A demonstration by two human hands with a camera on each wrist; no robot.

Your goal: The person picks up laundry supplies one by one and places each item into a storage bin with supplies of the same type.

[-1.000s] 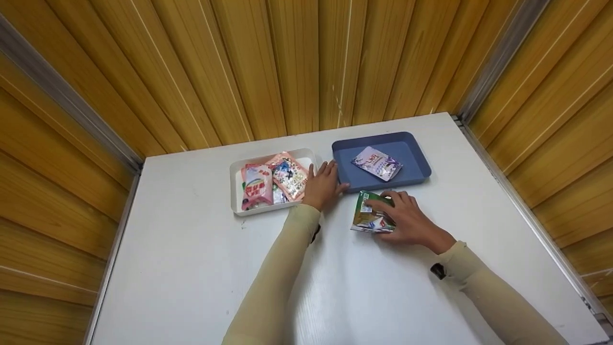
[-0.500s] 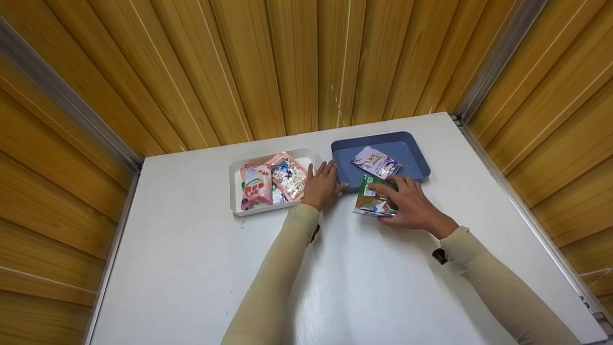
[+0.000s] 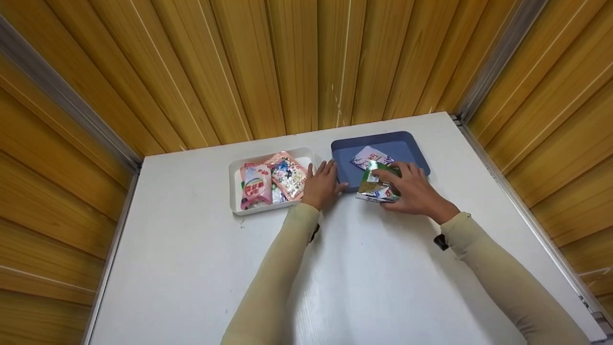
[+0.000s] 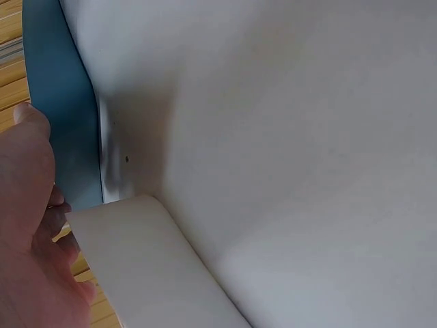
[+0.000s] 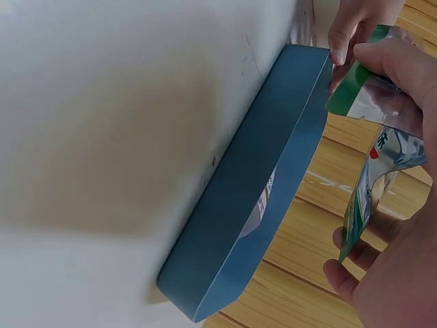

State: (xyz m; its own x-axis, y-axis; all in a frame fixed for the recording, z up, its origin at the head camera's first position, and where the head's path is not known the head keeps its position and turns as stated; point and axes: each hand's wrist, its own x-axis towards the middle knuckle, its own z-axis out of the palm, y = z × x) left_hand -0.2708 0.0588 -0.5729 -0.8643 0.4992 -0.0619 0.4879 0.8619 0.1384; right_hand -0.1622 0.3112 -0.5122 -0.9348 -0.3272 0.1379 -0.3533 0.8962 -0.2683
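My right hand [image 3: 414,190] grips a green and gold foil packet [image 3: 376,186] between thumb and fingers, over the near edge of the blue tray [image 3: 407,146]. In the right wrist view the green packet [image 5: 362,96] bends between thumb and fingertips, above the tray wall [image 5: 246,157]. A lilac packet [image 3: 368,155] lies inside the blue tray, partly covered by the green one. My left hand [image 3: 322,187] rests between the two trays with its fingers extended, its thumb at the blue tray's near left corner. The left wrist view shows that hand [image 4: 31,191] beside both tray walls.
To the left stands a white tray [image 3: 233,189] with several packets, among them a pink one [image 3: 257,184] and a peach floral one [image 3: 289,175]. Both trays sit towards the back of a white table [image 3: 182,249]. Wood-grain panels [image 3: 301,62] enclose it behind and at the sides.
My right hand has carried the green packet away from me, from the table in front of the blue tray to over its near edge, overlapping the lilac packet. The left hand stays put.
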